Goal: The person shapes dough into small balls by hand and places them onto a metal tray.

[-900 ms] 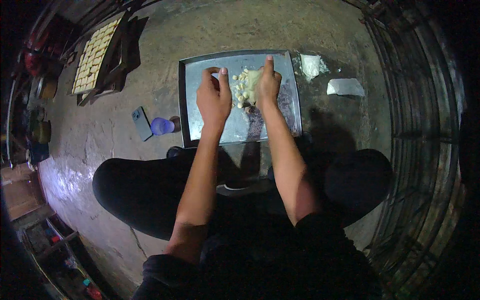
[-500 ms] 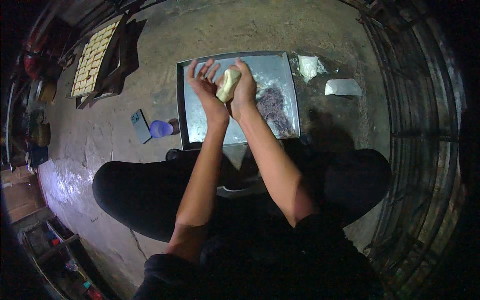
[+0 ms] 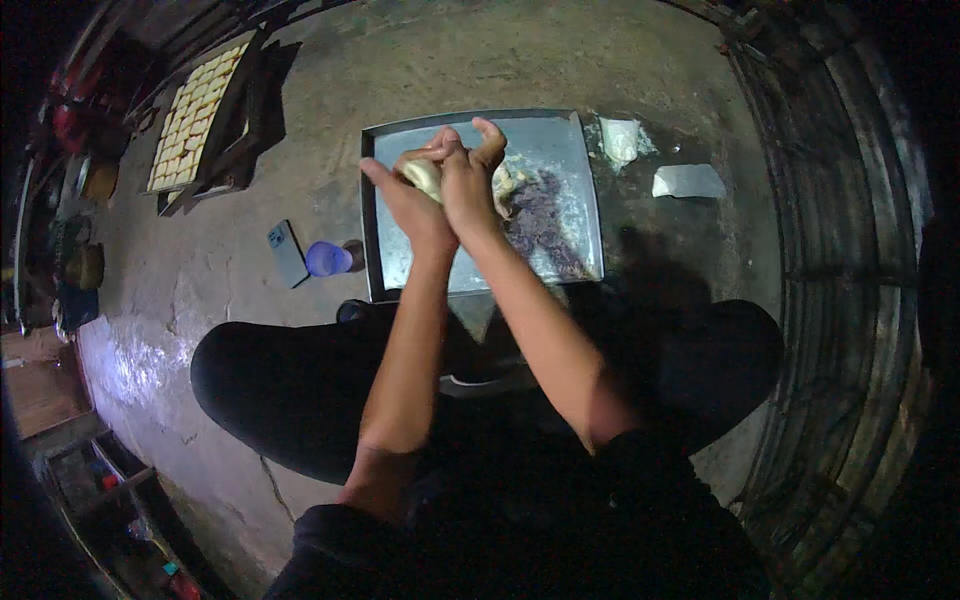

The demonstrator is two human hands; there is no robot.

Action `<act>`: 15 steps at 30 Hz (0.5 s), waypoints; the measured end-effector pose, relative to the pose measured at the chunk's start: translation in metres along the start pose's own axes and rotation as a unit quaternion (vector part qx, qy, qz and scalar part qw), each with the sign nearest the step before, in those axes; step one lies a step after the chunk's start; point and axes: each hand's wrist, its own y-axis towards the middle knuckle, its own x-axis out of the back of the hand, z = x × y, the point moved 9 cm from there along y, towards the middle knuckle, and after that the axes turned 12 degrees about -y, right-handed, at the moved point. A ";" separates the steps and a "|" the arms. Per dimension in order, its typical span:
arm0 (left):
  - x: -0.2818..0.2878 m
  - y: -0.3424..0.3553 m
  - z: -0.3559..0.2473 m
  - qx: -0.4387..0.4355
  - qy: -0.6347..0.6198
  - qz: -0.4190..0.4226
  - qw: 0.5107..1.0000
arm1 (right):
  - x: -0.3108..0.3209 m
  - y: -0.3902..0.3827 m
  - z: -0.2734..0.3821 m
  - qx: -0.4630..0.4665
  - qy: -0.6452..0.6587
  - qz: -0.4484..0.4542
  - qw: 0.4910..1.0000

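Dough lump sits squeezed between both palms, held up over the metal tray; left hand flat under it, right hand pressed on top, fingers loosely curled; purple cup and phone at 9 o'clock of the tray; rack of pale pieces at 10 o'clock.

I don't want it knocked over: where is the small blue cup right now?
In the head view the blue cup lies on the floor to the person's left, between the phone and the metal tray.
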 end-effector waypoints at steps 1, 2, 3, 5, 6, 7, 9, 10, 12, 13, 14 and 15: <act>0.014 0.006 0.001 0.028 0.023 -0.031 0.999 | -0.002 -0.003 0.003 0.010 0.038 -0.010 0.999; 0.025 0.008 0.006 0.056 0.046 -0.061 0.995 | -0.001 -0.006 0.005 0.020 0.075 -0.019 0.997; 0.022 0.004 -0.009 0.051 0.130 -0.092 0.986 | -0.007 -0.010 0.009 0.024 0.073 0.008 0.997; 0.027 0.014 -0.009 0.071 0.073 -0.082 0.991 | -0.008 -0.017 0.022 0.059 0.085 0.033 0.994; 0.029 0.018 -0.010 0.078 0.044 -0.076 0.993 | -0.009 -0.020 0.031 0.078 0.093 0.046 0.992; 0.023 0.019 -0.033 -0.042 0.242 -0.044 0.968 | -0.007 -0.025 0.041 0.109 0.106 0.040 0.988; 0.029 0.024 -0.018 0.051 0.147 -0.008 0.988 | 0.000 -0.031 0.069 0.232 0.038 0.026 0.972; 0.030 0.024 -0.010 0.097 0.099 0.010 0.990 | 0.003 -0.037 0.081 0.292 0.004 0.018 0.956; 0.028 0.018 -0.004 0.105 0.091 -0.025 0.990 | 0.006 -0.035 0.082 0.281 0.020 0.043 0.959; 0.026 0.012 -0.002 0.108 0.088 -0.044 0.989 | 0.004 -0.034 0.081 0.278 0.032 0.064 0.958; 0.026 0.008 -0.003 0.111 0.085 -0.063 0.988 | 0.002 -0.033 0.080 0.275 0.044 0.086 0.957; 0.018 0.015 0.003 0.150 0.071 0.008 0.986 | 0.006 -0.029 0.075 0.233 0.059 0.070 0.968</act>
